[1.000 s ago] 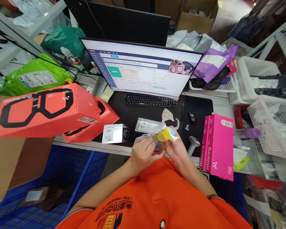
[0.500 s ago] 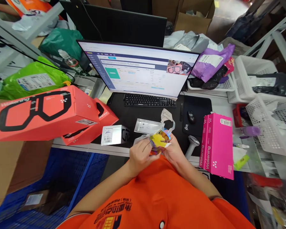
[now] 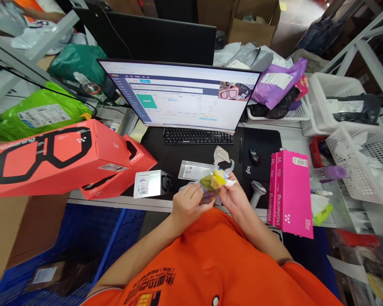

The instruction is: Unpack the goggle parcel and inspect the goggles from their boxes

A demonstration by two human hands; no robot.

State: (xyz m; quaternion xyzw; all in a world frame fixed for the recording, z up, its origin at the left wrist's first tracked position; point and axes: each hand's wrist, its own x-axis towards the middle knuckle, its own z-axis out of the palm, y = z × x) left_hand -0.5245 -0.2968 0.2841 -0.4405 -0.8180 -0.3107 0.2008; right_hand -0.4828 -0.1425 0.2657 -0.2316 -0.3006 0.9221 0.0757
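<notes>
Both hands hold what looks like a pair of mirrored goggles (image 3: pixel 212 180), its shiny lens yellow with blue and purple tints. My left hand (image 3: pixel 189 204) grips the left side with curled fingers. At the right end, my right hand (image 3: pixel 232 193) pinches the edge beside a white piece like tissue or film. A pale curved strap sticks up behind the right fingers. Just beyond lies an open silver box tray (image 3: pixel 193 170), partly hidden by the goggles. A white Wakening box (image 3: pixel 148 183) sits to the left, and a crumpled beige wrapping (image 3: pixel 221 155) lies behind.
Red goggle boxes (image 3: pixel 60 159) are stacked at the left. A keyboard (image 3: pixel 198 136) lies below the monitor (image 3: pixel 178 100). To the right are a mouse (image 3: pixel 254 156), a barcode scanner (image 3: pixel 258 193), a pink box (image 3: pixel 293 193) and white baskets (image 3: pixel 360 170).
The goggles have been turned in my hands, so the lens shows at another angle. My right fingers have shifted to the white piece at its edge. The camera view has moved slightly.
</notes>
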